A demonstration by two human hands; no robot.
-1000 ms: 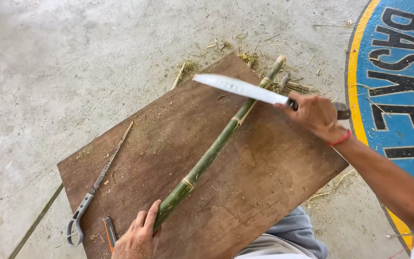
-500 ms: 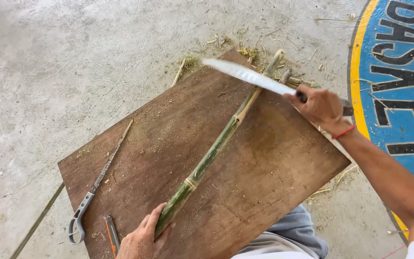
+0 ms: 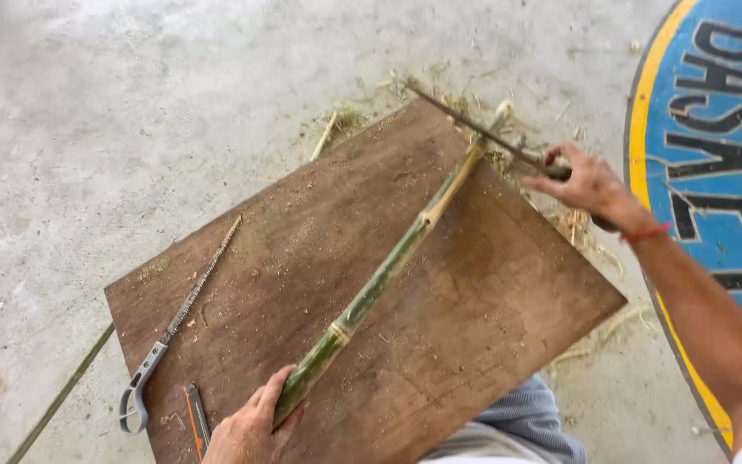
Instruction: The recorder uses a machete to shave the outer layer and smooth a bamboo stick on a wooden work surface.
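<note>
Right grip: the right hand (image 3: 590, 185) is closing around the dark handle of a long, thin-bladed knife (image 3: 474, 129), wrist wearing a red band; the blade is running up and to the left from the fist, seen edge-on.
Blade contact: the knife is crossing the far end of a long green-and-yellow bamboo stalk (image 3: 388, 271), at or just above it; whether the edge is biting in, I cannot tell.
Left grip: the left hand (image 3: 251, 425) is wrapping its fingers around the near, greener end of the bamboo stalk, holding it down at the bottom edge of the view.
Stalk position: the bamboo stalk is lying diagonally across a brown, scuffed wooden board (image 3: 491, 318), near end at the left hand, far end reaching just past the board's top corner.
Surface: the wooden board is lying flat on a grey concrete floor (image 3: 88, 129), dusted with pale sawdust.
Beside the left hand: a slim saw with a grey looped handle (image 3: 173, 322) is lying along the board's left edge; a small orange-edged tool (image 3: 197, 418) is sitting just beside the hand.
Around the far end: dry bamboo shavings (image 3: 345, 120) are lying scattered on the floor.
Right side: a round blue sign with a yellow rim (image 3: 714, 163) is lying on the floor behind the right forearm.
</note>
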